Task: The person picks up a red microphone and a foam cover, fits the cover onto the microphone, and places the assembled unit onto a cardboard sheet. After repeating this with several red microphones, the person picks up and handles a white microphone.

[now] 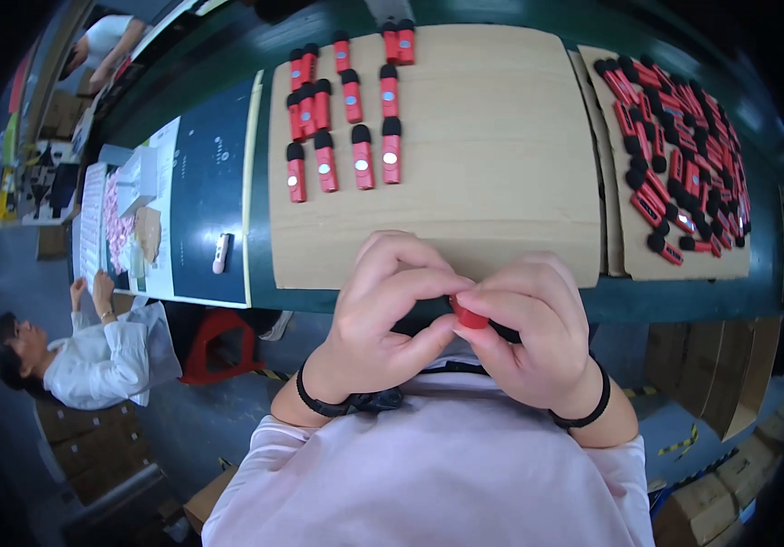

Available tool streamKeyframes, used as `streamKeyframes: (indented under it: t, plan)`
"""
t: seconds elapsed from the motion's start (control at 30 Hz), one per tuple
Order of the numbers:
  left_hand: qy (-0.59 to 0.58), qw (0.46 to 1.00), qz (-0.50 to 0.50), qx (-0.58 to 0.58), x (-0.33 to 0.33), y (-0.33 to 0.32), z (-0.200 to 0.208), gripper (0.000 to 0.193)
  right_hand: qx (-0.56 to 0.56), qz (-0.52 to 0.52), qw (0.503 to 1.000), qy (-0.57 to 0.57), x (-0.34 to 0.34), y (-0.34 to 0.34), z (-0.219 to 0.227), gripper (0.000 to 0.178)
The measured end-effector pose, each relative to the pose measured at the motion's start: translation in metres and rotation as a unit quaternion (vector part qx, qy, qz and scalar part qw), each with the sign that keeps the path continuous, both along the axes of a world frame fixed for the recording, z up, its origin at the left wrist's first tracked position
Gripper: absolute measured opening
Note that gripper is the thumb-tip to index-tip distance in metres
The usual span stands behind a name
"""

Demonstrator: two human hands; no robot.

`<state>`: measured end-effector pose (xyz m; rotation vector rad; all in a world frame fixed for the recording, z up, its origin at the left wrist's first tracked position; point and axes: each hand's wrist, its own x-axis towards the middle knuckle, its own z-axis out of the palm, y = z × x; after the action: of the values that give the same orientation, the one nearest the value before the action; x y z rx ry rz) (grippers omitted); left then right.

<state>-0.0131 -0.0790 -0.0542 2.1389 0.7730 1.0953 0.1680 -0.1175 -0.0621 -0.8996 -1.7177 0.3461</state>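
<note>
At the left, a co-worker in white sleeves [109, 356] sits by the bench [684, 299]. Red microphones with black foam heads [363, 159] lie in loose rows by the left edge of a cardboard sheet [492, 137], the nearest row showing pale round discs. Just off that sheet's near edge, the left hand [392, 319] has forefinger and thumb pinched narrow at the left side of a red piece [470, 315]. The right hand [533, 324] grips it from the other side, fingertips close together; they hide most of it, so its other end cannot be told. A steady left pinch with light, even right-hand pressure seems best; working farther over the cardboard would catch a slip. Toward the bench's right end, more microphones lie heaped on a second cardboard sheet [720, 266].
</note>
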Motion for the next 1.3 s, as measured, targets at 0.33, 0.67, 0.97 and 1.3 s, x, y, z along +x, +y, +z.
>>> streamKeyframes:
  t: [0.33, 0.67, 0.97, 1.3]
  plan:
    - [0.059, 0.997, -0.020, 0.041, -0.010, -0.006, -0.007, 0.027, -0.055, 0.009, 0.998, -0.023, -0.001, -0.012, 0.012, 0.036]
    - [0.066, 0.995, 0.032, 0.066, -0.010, 0.003, -0.010, 0.032, -0.073, 0.072, 0.989, -0.111, 0.012, 0.010, 0.020, 0.032]
    - [0.195, 0.972, 0.052, 0.122, -0.011, 0.011, -0.029, 0.037, -0.101, -0.031, 0.967, -0.232, 0.037, 0.110, 0.041, 0.020]
    - [0.206, 0.972, 0.014, 0.116, -0.012, 0.023, -0.038, 0.034, -0.083, -0.088, 0.918, -0.377, 0.036, 0.173, 0.000, 0.014]
